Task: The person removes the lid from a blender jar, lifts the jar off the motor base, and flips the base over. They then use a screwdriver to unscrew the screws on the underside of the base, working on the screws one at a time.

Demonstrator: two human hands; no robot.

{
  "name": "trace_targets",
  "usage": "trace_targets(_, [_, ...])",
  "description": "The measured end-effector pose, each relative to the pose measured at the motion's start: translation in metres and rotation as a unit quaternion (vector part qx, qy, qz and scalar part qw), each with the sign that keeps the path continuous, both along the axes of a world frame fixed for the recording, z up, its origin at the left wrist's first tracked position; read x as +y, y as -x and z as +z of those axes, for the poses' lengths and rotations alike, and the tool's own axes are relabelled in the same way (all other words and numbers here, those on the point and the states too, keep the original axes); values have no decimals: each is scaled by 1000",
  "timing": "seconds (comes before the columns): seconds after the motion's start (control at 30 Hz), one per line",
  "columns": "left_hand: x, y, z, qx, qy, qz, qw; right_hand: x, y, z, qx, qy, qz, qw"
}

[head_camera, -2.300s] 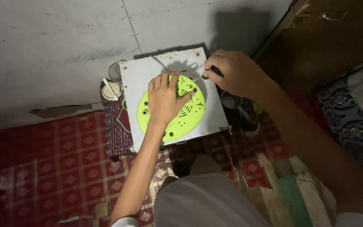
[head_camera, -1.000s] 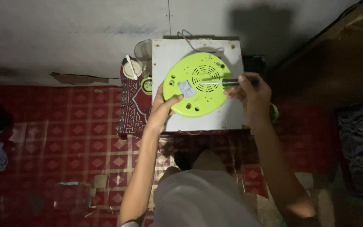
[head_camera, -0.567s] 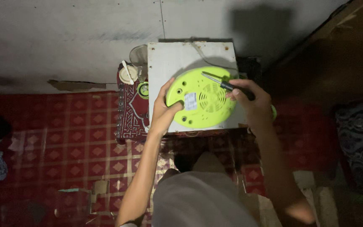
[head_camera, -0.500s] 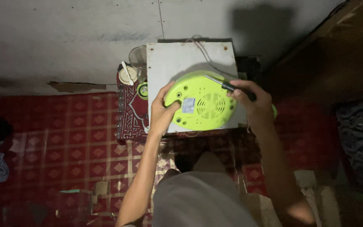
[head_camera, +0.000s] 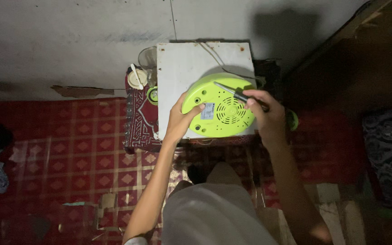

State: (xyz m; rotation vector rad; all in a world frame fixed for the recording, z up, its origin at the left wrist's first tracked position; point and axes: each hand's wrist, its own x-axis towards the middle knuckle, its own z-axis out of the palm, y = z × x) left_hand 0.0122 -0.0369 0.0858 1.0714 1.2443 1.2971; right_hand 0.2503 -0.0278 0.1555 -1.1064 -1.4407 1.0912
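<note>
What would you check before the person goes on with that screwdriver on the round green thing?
1. Left hand steadies the round lime-green plastic appliance base: ok, it grips the left rim.
2. Right hand holds the dark-handled screwdriver: ok.
3. Screwdriver tip seated in a screw: cannot tell, too small.
4. Base fully on the white square tabletop: not ok, its near edge reaches the table's front edge.
5. Thin cable away from the tool: ok.

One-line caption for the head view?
Left hand steadies a green round appliance on a white board; right hand holds a screwdriver.
</note>
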Motion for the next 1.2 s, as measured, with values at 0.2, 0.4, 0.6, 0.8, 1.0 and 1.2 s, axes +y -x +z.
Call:
trace_targets(0.2, [5, 3, -2, -6, -10, -40, 999, -22, 17, 14, -144, 3, 12, 990])
trace_targets(0.4, [14, 10, 1, 2, 3, -104, 995, -34, 44, 29, -197, -166, 8, 966])
trace_targets(0.6, [15, 17, 4, -29, -10, -111, 993, -34, 69, 31, -240, -178, -22, 954])
trace_targets(0.8, [16, 22, 6, -29, -10, -109, 994, -16, 85, 26, -287, -164, -23, 944])
trace_targets(1.0, [15, 22, 2, -22, -9, -108, 994, -10, 93, 23, -306, -136, -13, 942])
trace_targets(1.2, [13, 23, -2, -34, -22, -106, 994, -15, 97, 21, -285, -193, -35, 938])
